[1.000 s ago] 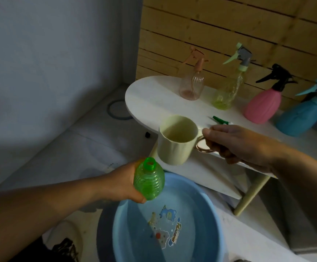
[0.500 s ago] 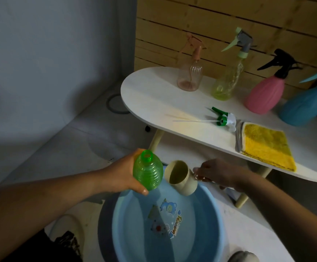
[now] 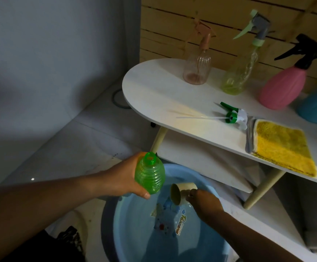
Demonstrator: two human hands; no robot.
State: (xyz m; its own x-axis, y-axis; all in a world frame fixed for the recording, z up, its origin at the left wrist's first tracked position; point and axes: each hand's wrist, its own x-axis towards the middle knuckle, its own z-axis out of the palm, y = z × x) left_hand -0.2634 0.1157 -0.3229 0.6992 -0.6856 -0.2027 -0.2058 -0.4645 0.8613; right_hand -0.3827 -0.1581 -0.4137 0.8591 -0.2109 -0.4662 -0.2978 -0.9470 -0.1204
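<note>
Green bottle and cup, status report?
Left hand grips green bottle, uncapped. Right hand holds cup by its handle, tipped inside blue basin. Nothing between them.

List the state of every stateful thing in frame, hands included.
green bottle: uncapped, gripped by left hand over basin
cup: tipped sideways inside basin, right hand holds its handle
basin: holds water
green spray head: detached, lying on table
yellow cloth: folded, flat on table
clear pink sprayer: upright, head on
yellow-green sprayer: upright, head on
pink sprayer: upright, head on

White table (slatted wood wall)
</note>
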